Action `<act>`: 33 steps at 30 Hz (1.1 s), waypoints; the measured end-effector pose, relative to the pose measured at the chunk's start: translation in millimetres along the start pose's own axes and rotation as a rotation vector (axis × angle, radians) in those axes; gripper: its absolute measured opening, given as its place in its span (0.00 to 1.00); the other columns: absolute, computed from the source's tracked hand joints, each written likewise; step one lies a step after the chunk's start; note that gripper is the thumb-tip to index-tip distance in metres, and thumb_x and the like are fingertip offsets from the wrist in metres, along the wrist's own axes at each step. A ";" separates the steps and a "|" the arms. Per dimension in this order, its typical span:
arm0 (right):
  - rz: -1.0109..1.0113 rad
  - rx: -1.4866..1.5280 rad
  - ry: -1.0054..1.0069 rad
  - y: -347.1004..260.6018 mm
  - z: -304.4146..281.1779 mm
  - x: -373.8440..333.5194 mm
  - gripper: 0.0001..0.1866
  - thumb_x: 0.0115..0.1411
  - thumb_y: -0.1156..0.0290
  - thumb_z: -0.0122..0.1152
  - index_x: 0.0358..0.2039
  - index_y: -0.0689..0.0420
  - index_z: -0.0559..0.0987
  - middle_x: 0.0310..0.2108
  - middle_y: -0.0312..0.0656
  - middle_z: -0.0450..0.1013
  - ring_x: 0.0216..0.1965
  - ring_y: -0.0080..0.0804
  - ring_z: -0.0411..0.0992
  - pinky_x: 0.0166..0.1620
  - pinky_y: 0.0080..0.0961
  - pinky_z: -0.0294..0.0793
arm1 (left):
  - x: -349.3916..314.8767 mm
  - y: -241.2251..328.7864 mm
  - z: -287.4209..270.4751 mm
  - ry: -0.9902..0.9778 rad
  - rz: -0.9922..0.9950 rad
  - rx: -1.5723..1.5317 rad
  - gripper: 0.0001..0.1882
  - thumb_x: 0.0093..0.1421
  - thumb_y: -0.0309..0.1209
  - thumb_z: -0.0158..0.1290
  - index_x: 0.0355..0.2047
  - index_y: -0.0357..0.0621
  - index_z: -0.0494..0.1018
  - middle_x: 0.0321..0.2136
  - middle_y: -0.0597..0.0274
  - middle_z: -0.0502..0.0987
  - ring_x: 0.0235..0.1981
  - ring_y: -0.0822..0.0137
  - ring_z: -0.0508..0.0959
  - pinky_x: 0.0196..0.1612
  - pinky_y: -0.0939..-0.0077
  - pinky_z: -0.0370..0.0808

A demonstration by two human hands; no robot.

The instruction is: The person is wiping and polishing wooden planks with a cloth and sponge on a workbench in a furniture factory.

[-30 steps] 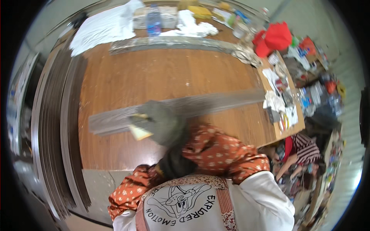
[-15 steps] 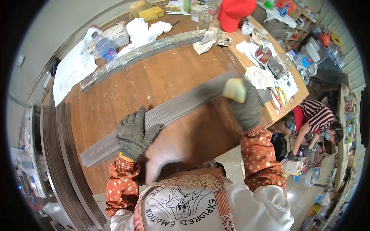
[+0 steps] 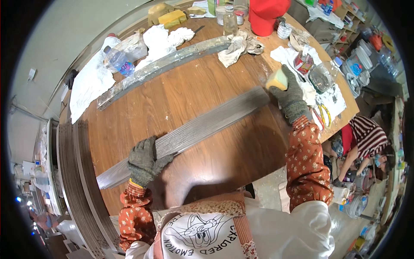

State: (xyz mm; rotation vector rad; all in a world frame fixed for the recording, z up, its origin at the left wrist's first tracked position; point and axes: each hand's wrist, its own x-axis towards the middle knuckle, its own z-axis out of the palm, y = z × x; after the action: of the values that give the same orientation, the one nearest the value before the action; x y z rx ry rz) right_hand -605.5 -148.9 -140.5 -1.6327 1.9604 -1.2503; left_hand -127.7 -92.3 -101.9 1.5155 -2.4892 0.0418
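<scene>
Grey and streaked, one plank is laid aslant on the table, its left end set near the two stacks at the left edge, its right end kept well inside the right edge. Bare room is left between plank and far bar, and again between plank and near edge. Over the plank's left part one gloved left hand is laid palm down, fingers together, thumb spread wide. Just beyond the right end, one sponge is held by the gloved right hand; whether the table is touched by that hand cannot be told. Toward the far edge, one red cap and one blue-capped bottle are placed; near the right edge, one squat jar.
</scene>
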 end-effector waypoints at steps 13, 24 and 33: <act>0.015 -0.953 -0.502 8.0 -55.4 17.6 0.46 0.53 0.42 0.62 0.65 0.56 0.61 0.61 0.56 0.63 0.58 0.56 0.66 0.59 0.41 0.68 | -4.5 -5.9 -21.7 -0.118 -0.078 -0.137 0.42 0.46 0.55 0.65 0.54 0.41 0.69 0.47 0.47 0.76 0.50 0.47 0.75 0.54 0.51 0.69; -0.035 -0.114 0.296 75.6 -88.0 15.8 0.18 0.62 0.66 0.62 0.50 0.63 0.77 0.42 0.46 0.78 0.44 0.32 0.76 0.47 0.29 0.74 | -70.0 -96.5 -23.2 -0.115 -0.142 0.057 0.44 0.42 0.56 0.67 0.53 0.39 0.69 0.47 0.46 0.75 0.50 0.46 0.74 0.54 0.51 0.69; -0.340 0.264 -0.171 -149.8 56.0 -45.2 0.19 0.63 0.67 0.60 0.53 0.58 0.76 0.44 0.42 0.77 0.43 0.30 0.76 0.47 0.26 0.76 | -82.3 -99.0 -11.8 0.080 -0.132 0.105 0.44 0.44 0.64 0.62 0.49 0.40 0.73 0.41 0.51 0.79 0.41 0.48 0.78 0.48 0.53 0.72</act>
State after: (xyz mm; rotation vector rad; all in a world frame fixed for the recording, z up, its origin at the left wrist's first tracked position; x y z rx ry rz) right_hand -455.8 -128.0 -71.5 -1.9117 1.3908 -1.3659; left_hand -2.3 -64.9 -116.7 1.6815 -2.3534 0.2101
